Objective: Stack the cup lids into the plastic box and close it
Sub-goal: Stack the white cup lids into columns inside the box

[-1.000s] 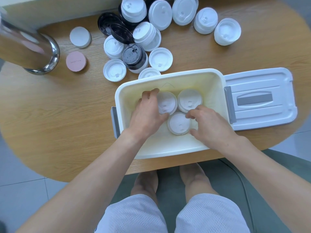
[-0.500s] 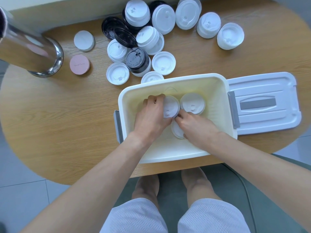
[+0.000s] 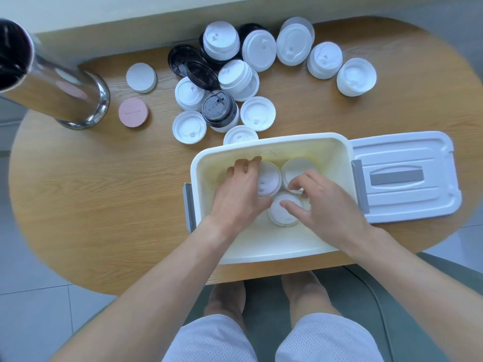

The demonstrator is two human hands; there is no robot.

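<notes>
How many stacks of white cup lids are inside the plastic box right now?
3: one stack at the back under the left hand, one back right by the right hand, one nearer, between both hands. The hands may hide more.

I see a steel cylinder standing at the far left of the wooden table, tilted in my wide view. Just beside it lies a pink disc, with a white disc beyond that. Below the table edge I make out grey floor tiles.
</notes>
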